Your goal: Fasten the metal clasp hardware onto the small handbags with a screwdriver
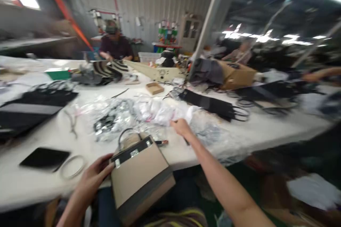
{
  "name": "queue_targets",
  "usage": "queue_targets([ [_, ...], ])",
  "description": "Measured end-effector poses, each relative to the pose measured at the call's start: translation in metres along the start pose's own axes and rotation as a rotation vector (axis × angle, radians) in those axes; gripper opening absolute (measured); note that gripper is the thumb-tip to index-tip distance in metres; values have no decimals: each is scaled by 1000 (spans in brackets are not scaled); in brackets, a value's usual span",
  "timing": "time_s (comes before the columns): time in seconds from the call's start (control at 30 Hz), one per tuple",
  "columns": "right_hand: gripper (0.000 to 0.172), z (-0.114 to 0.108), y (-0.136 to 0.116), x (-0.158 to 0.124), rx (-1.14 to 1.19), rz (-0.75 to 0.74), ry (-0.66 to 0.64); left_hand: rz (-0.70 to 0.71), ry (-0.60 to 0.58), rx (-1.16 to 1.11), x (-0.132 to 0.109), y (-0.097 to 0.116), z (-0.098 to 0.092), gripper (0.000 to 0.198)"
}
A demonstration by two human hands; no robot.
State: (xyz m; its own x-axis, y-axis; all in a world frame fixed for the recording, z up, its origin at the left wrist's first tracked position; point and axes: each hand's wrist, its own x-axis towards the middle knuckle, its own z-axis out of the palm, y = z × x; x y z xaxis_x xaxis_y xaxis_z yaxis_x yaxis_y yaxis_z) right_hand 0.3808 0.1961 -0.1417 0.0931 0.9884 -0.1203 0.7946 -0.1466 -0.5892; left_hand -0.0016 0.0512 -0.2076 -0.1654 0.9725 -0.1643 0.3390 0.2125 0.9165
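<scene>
handbag [141,173]: tilted over the near edge of the table [32,188] | left hand [92,179]: fingers wrapped round its top left corner | right hand [181,127]: stretched onto the plastic bags [160,111], grip too blurred to tell

handbag [141,173] 1 | black slab [44,158] 1 | ring [72,166] 1 | pliers [71,122] 1 | small box [155,88] 1

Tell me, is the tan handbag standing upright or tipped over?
Tipped. The tan handbag lies slanted over the table edge, handle toward the table, base hanging off toward the person, the left hand gripping its side.
</scene>
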Motion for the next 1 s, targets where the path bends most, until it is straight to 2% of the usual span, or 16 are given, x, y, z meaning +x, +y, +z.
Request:
queue_targets([
  [0.07,58,17,9,20,-56,-112,5,-87,-32,-103,-18,-16,-26,89],
  [0.17,52,33,24,27,-122,-265,-14,-113,-53,-197,-21,-19,-28,85],
  [0.27,39,41,39,12,-208,-432,44,-97,-30,-206,-19,-14,-20,76],
  [0.37,42,49,43,-9,-246,-587,230,-58,-32,-198,-21,-15,-20,69],
  [0.43,44,54,35,-25,-146,-646,278,-51,-55,-181,-21,-17,-24,66],
  [0.5,43,59,20,-39,6,-675,164,-59,-90,-172,-18,-21,-27,66],
  [0.57,45,65,4,-49,134,-665,-34,-68,-114,-184,-15,-24,-28,67],
  [0.67,49,77,-11,-50,205,-609,-237,-74,-112,-210,-12,-26,-26,66],
  [0.8,47,88,-11,-38,224,-539,-350,-70,-57,-179,-14,-21,-23,60],
  [1.0,54,95,-6,-27,223,-458,-391,-71,30,-155,-14,-18,-18,51],
])
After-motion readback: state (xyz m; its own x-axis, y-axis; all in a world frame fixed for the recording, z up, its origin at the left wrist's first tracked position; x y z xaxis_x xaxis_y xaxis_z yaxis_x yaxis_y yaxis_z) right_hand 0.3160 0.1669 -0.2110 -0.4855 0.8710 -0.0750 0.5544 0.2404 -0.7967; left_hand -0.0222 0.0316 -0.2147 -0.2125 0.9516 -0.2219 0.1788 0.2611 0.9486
